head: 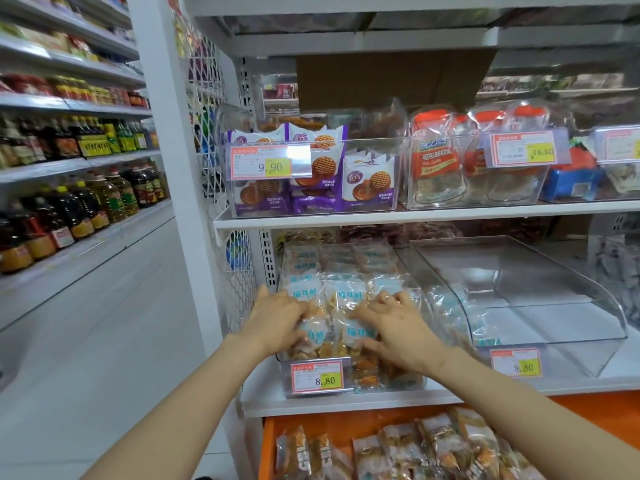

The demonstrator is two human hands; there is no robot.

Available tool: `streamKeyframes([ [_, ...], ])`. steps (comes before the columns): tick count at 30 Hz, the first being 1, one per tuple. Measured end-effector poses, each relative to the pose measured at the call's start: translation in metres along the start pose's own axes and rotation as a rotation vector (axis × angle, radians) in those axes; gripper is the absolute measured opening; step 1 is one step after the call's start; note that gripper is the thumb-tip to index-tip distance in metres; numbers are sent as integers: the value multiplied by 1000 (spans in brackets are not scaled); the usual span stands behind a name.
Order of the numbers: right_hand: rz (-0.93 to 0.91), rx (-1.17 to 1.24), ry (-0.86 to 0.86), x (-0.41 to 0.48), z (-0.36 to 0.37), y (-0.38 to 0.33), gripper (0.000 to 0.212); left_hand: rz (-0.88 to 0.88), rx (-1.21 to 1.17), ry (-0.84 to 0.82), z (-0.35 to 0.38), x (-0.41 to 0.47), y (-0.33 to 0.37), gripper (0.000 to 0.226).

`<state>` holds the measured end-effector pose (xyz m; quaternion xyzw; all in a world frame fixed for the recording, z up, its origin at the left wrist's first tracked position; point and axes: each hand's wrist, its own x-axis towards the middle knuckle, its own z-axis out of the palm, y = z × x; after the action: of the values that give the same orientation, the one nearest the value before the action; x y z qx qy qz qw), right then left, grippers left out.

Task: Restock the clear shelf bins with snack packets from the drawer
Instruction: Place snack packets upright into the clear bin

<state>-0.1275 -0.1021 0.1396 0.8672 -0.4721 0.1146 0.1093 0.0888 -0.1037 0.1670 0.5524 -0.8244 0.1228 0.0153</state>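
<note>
A shop aisle has bottle-lined shelves on the left and a white shelf ahead carrying two clear bins. The left bin is heaped with snack packets and the right bin is mostly bare, above one open orange drawer holding more. Two hands lie on the heap: the left hand presses flat with straight fingers, and the right hand drapes over a packet, its grasp unclear.

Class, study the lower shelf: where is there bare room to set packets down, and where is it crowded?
Free: the floor of the right bin, bordered by the full left bin and its own curved front wall. Crowded: the left bin, heaped with packets under the left hand and the right hand.
</note>
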Motion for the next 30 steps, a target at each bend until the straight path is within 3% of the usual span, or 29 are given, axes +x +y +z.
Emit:
streamKeyframes([
  [6,75,29,61,12,-12,13,38,-32,-22,53,-15,10,-12,26],
  [10,-37,-58,79,11,2,6,38,-6,8,-21,-3,13,-2,34],
  [12,-66,-56,52,11,3,5,55,26,19,13,3,13,-1,37],
  [15,-37,21,-129,12,3,9,85,46,-58,2,7,12,-3,40],
  [21,-48,13,-230,14,3,8,65,28,-117,-126,8,9,0,32],
  [26,-62,-7,-291,18,-1,9,60,54,-89,5,12,5,0,47],
  [30,-84,-18,-316,21,-4,13,60,-23,-206,-11,11,6,1,53],
])
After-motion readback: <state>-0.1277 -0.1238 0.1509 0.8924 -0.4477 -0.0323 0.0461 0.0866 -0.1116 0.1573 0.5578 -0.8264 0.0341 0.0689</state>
